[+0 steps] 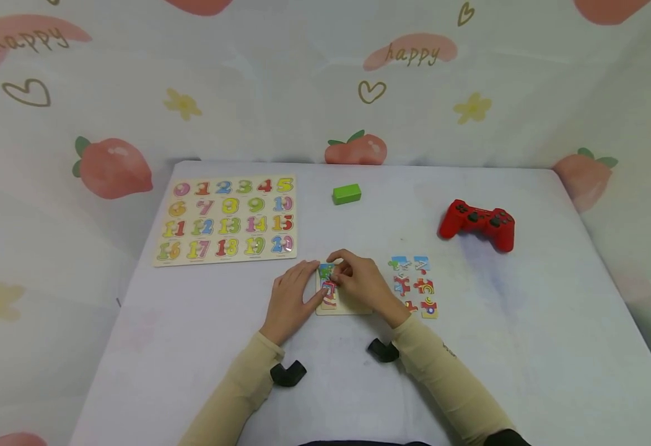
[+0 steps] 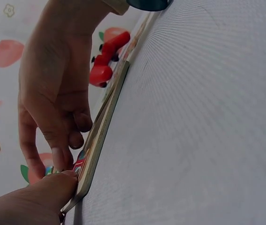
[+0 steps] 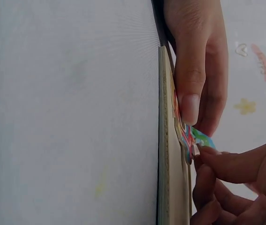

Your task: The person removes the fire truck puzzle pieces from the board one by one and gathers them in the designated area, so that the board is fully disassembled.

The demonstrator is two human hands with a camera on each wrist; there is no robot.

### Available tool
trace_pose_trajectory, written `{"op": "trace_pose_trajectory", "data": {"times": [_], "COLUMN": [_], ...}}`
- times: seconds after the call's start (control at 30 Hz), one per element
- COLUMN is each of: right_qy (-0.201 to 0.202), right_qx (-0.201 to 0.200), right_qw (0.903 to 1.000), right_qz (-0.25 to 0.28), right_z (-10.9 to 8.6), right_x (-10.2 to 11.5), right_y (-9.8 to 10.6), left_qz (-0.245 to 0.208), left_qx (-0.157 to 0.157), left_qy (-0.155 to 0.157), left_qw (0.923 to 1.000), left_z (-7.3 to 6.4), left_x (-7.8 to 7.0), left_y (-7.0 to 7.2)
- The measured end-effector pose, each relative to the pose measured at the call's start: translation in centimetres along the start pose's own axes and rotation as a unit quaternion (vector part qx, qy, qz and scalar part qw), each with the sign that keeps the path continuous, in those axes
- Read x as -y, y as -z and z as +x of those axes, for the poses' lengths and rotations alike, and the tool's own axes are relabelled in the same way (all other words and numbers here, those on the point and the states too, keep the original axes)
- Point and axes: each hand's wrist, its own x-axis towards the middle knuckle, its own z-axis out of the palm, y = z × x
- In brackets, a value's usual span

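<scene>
A small wooden puzzle board point(image 1: 353, 306) lies before the person, with colourful jigsaw pieces point(image 1: 329, 300) along its left side. Along the board's left edge rests the left hand point(image 1: 292, 298), fingers straight, its thumb pressing on the pieces. The right hand point(image 1: 363, 282) pinches a blue and green puzzle piece point(image 3: 202, 138) between thumb and fingertips at the board's upper left. In the right wrist view this piece is tilted up from the board, close to the left thumb. Part of the board is hidden under the right hand.
Loose puzzle pieces point(image 1: 425, 286) lie right of the board, some behind the right forearm. A number board point(image 1: 225, 217) sits at the back left, a green block point(image 1: 347, 194) at the back middle, and a red game controller point(image 1: 477, 224) at the right.
</scene>
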Motion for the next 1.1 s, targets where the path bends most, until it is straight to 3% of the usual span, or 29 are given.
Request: {"op": "trace_pose_trajectory", "data": {"times": [0.27,0.53,0.9,1.1], "right_qy": [-0.035,-0.05,-0.097,-0.113], "right_qx": [0.002,0.017,0.043,0.075], "right_qw": [0.9991,0.9981,0.994,0.9897], "right_qz": [0.023,0.033,-0.024,-0.047], "right_z": [0.3,0.8,0.6,0.0], "right_x": [0.0,0.2,-2.6,-3.6], "right_y": [-0.1,0.9,7.4,8.7], "left_qz": [-0.028,-0.02,-0.001,0.012], "left_qx": [-0.012,-0.015,0.004,0.005], "left_qy": [0.005,0.003,-0.017,-0.026], "left_qw": [0.9995,0.9997,0.9998,0.9996], "left_z": [0.1,0.1,0.1,0.1], "left_x": [0.1,0.2,0.4,0.3], "left_y": [-0.1,-0.2,-0.2,-0.2]}}
